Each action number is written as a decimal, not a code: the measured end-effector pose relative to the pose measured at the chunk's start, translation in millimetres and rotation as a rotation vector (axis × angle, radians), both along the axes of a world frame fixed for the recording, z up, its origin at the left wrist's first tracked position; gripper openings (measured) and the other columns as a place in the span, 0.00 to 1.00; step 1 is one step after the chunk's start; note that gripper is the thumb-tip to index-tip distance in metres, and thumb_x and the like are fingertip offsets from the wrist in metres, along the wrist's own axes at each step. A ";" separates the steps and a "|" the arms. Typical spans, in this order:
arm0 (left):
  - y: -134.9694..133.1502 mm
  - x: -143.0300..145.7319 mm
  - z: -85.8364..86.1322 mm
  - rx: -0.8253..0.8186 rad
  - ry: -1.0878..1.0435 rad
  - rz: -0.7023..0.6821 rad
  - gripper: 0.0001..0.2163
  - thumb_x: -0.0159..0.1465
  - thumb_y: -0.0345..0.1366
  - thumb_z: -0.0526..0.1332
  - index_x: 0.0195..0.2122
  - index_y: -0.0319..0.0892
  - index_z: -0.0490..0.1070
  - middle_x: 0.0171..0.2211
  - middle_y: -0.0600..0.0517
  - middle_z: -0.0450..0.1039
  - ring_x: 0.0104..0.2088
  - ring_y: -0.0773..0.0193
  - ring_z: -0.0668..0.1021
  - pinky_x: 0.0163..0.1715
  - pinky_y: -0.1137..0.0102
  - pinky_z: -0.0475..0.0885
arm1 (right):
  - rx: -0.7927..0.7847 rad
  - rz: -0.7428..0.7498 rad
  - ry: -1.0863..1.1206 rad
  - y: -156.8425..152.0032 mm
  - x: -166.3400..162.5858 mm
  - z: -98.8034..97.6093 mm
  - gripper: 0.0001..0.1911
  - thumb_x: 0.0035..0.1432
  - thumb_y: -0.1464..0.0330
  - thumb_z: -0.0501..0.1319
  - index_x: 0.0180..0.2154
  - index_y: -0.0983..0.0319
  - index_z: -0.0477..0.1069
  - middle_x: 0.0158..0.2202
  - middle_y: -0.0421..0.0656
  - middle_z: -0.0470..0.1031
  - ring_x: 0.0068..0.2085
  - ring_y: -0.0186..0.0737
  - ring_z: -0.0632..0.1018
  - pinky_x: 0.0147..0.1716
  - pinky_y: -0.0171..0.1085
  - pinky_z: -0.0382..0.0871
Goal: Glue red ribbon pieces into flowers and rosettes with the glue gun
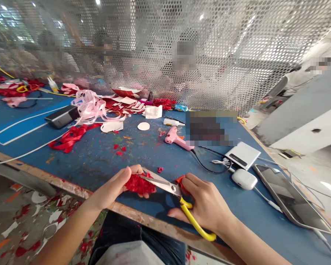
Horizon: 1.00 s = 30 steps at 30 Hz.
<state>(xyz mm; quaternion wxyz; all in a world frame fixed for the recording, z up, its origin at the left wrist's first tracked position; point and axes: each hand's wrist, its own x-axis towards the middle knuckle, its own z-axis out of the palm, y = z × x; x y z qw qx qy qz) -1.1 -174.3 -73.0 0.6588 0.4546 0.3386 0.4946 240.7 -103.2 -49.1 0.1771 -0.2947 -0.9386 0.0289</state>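
A bunch of crumpled red material (pixel 140 184) was found just above the near edge of the surface (pixel 85 162), grasped between the thumb and fingers of the left hand (pixel 114 189). Its long axis was set roughly crosswise. To its right, a pair of scissors (pixel 173 188) was noted with blades parted and tips directed leftward and slightly away from the wearer, one blade being laid across the bunch; the long axis was slanted down to the yellow handle at lower right. The handle was gripped by the curled fingers of the right hand (pixel 205 200), under which a red-orange bit was partly hidden and could not be identified.

The blue surface was seen to be stained and strewn. From left to right were recorded a black device (pixel 61 118), red ribbon (pixel 71 139), looped pink ribbon (pixel 89 105), a heap of red and white scraps (pixel 128 105), a white disc (pixel 143 126), a pink glue gun (pixel 178 139), a white box-shaped device (pixel 243 154) and a phone (pixel 294 198). The floor (pixel 48 230) at left was littered with cuttings. Blurred persons were observed behind a perforated metal screen (pixel 149 40); a grey pillar (pixel 306 110) was noted at far right.
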 end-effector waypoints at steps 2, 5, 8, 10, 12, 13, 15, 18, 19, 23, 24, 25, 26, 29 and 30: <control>0.0 0.0 1.2 0.012 0.035 -0.023 0.27 0.62 0.58 0.47 0.40 0.38 0.71 0.34 0.45 0.76 0.34 0.58 0.76 0.39 0.66 0.67 | 0.014 0.010 -0.003 0.3 1.3 -2.4 0.27 0.51 0.43 0.53 0.22 0.60 0.61 0.22 0.39 0.62 0.20 0.31 0.63 0.19 0.32 0.52; -0.3 -0.5 5.8 0.021 0.089 -0.037 0.30 0.62 0.59 0.43 0.37 0.37 0.71 0.37 0.43 0.76 0.35 0.57 0.76 0.38 0.66 0.68 | 0.045 0.017 -0.012 1.7 2.3 -3.1 0.27 0.52 0.43 0.52 0.22 0.61 0.62 0.21 0.39 0.62 0.19 0.31 0.63 0.19 0.32 0.52; -1.7 -1.8 10.6 0.017 0.172 -0.003 0.31 0.63 0.59 0.40 0.38 0.38 0.71 0.36 0.43 0.76 0.34 0.57 0.76 0.37 0.66 0.68 | 0.084 0.021 -0.023 2.7 2.4 -0.2 0.28 0.50 0.42 0.52 0.22 0.61 0.61 0.21 0.39 0.62 0.19 0.31 0.62 0.19 0.32 0.53; -2.7 -3.2 13.5 0.025 0.245 0.015 0.31 0.63 0.58 0.38 0.38 0.38 0.71 0.35 0.44 0.76 0.33 0.57 0.76 0.36 0.67 0.67 | 0.095 0.034 -0.039 2.8 2.3 2.3 0.28 0.50 0.41 0.52 0.22 0.61 0.62 0.21 0.40 0.63 0.20 0.32 0.62 0.19 0.32 0.53; -2.9 -5.2 16.1 0.039 0.305 0.012 0.32 0.63 0.58 0.36 0.36 0.37 0.71 0.33 0.44 0.75 0.32 0.58 0.75 0.35 0.68 0.67 | 0.091 0.048 -0.061 2.8 2.2 4.1 0.29 0.50 0.41 0.52 0.24 0.61 0.63 0.21 0.40 0.63 0.20 0.32 0.63 0.19 0.33 0.53; -2.8 -6.3 17.3 0.044 0.326 0.006 0.32 0.63 0.58 0.35 0.35 0.38 0.71 0.32 0.45 0.75 0.32 0.59 0.75 0.34 0.68 0.67 | 0.086 0.053 -0.072 2.9 2.2 4.5 0.29 0.50 0.41 0.51 0.24 0.61 0.63 0.22 0.40 0.63 0.20 0.33 0.63 0.20 0.33 0.53; -2.1 -8.7 19.0 0.047 0.361 0.004 0.32 0.63 0.58 0.35 0.33 0.38 0.70 0.30 0.46 0.75 0.31 0.59 0.74 0.34 0.69 0.66 | 0.072 0.061 -0.089 3.1 2.3 4.4 0.28 0.50 0.42 0.51 0.24 0.61 0.63 0.22 0.41 0.64 0.21 0.33 0.64 0.20 0.33 0.52; -1.2 -11.2 20.0 0.039 0.386 -0.005 0.32 0.63 0.59 0.34 0.31 0.39 0.68 0.29 0.46 0.75 0.30 0.60 0.74 0.33 0.69 0.66 | 0.061 0.074 -0.096 3.7 2.7 2.6 0.28 0.50 0.42 0.52 0.24 0.61 0.63 0.22 0.40 0.63 0.21 0.33 0.64 0.20 0.33 0.51; -1.0 -11.6 19.8 0.034 0.388 -0.012 0.32 0.62 0.59 0.34 0.31 0.39 0.68 0.28 0.46 0.75 0.30 0.60 0.74 0.33 0.69 0.66 | 0.064 0.078 -0.094 3.8 2.8 2.0 0.28 0.50 0.42 0.52 0.24 0.61 0.63 0.22 0.40 0.63 0.20 0.33 0.63 0.20 0.33 0.50; 0.0 -10.5 17.9 0.019 0.395 -0.017 0.33 0.62 0.60 0.32 0.30 0.39 0.67 0.27 0.47 0.75 0.29 0.61 0.74 0.32 0.69 0.65 | 0.094 0.079 -0.076 3.6 3.7 0.4 0.26 0.54 0.45 0.51 0.23 0.61 0.63 0.22 0.40 0.64 0.20 0.32 0.63 0.20 0.33 0.50; 0.5 -9.9 17.5 0.020 0.396 -0.017 0.33 0.62 0.60 0.32 0.30 0.40 0.67 0.27 0.48 0.75 0.29 0.61 0.74 0.32 0.70 0.65 | 0.104 0.078 -0.072 3.5 3.9 0.1 0.26 0.55 0.46 0.51 0.23 0.61 0.63 0.21 0.40 0.64 0.20 0.32 0.63 0.20 0.33 0.49; 1.1 -9.5 17.2 0.021 0.396 -0.016 0.33 0.62 0.60 0.32 0.30 0.40 0.67 0.27 0.47 0.75 0.28 0.61 0.74 0.32 0.70 0.65 | 0.115 0.077 -0.069 3.5 4.0 -0.1 0.25 0.57 0.47 0.50 0.22 0.62 0.63 0.21 0.40 0.64 0.19 0.31 0.63 0.20 0.34 0.49; 1.8 -9.2 17.2 0.022 0.396 -0.015 0.33 0.62 0.60 0.32 0.29 0.40 0.67 0.27 0.47 0.75 0.28 0.61 0.74 0.32 0.70 0.65 | 0.125 0.077 -0.067 3.5 4.1 -0.5 0.25 0.58 0.48 0.49 0.22 0.62 0.63 0.20 0.40 0.63 0.19 0.31 0.62 0.19 0.34 0.48; 3.9 -9.8 17.3 0.019 0.392 -0.006 0.33 0.62 0.61 0.33 0.28 0.40 0.68 0.26 0.47 0.75 0.28 0.62 0.74 0.32 0.70 0.66 | 0.150 0.075 -0.066 3.6 3.7 -2.3 0.26 0.60 0.50 0.48 0.21 0.62 0.63 0.19 0.39 0.62 0.17 0.30 0.60 0.19 0.34 0.47; 4.4 -10.5 17.1 0.012 0.385 -0.004 0.33 0.62 0.60 0.34 0.29 0.40 0.68 0.26 0.47 0.75 0.28 0.62 0.74 0.32 0.70 0.66 | 0.157 0.073 -0.063 3.7 3.5 -3.0 0.26 0.61 0.50 0.47 0.21 0.62 0.64 0.19 0.39 0.63 0.17 0.30 0.60 0.19 0.34 0.47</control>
